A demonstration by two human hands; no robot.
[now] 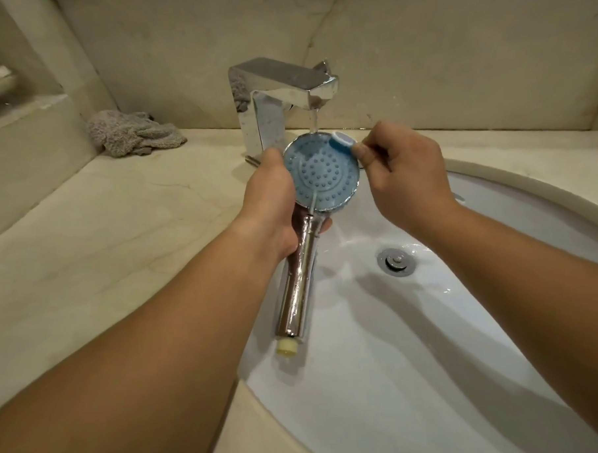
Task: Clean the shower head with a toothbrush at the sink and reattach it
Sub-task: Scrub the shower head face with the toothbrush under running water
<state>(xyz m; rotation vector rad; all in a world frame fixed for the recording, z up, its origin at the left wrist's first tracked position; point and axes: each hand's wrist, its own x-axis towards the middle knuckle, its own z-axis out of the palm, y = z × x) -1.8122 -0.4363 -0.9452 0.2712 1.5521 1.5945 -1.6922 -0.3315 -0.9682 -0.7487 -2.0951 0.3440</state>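
Scrubbing is under way in the head view, the only view supplied: your left hand (272,200) has its fingers wrapped around the neck of the shower head (322,172), holding the blue nozzle face up over the left edge of the sink (500,320), directly under the stream from the running faucet (278,90). Your right hand (405,173) has its fingers pinched closed on the toothbrush (343,140), whose head rests on the upper right rim of the face. Risks noted: the chrome handle is wet and held only near the top, so a slip would likely drop it against the basin or the table (102,235). Water striking the tilted face may run down the handle toward the open threaded end and off onto the table. The short pinch on the brush could let it twist or fall toward the drain (396,261). A grey cloth (132,132) lies well apart, beyond easy reach.
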